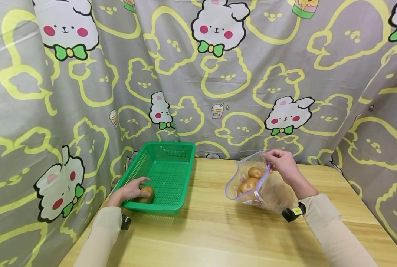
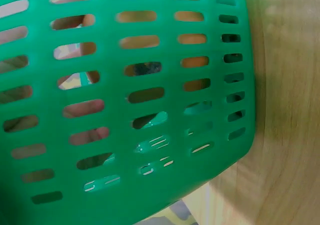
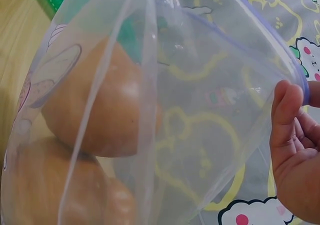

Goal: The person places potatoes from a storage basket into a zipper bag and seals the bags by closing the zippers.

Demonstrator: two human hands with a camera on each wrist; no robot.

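Inside the green plastic basket [image 1: 184, 185], my left hand [image 1: 131, 190] is at the near left corner, beside a smooth brown potato [image 1: 148, 198]. Its fingers reach out above the potato and the thumb lies against it. Through the slots of the basket wall in the left wrist view, parts of the hand and the brown potato show only in pieces. My right hand [image 1: 280, 163] pinches the purple-edged rim of a clear zip bag [image 1: 275, 193] between thumb and fingers. The bag's mouth gapes toward the left, with several brown potatoes [image 3: 107, 102] inside.
Both the basket and the bag are on a light wooden table [image 1: 205, 237]. A grey curtain [image 1: 185, 85] with cartoon rabbits hangs behind the table and along both sides. Dark wrist cameras are strapped on both wrists.
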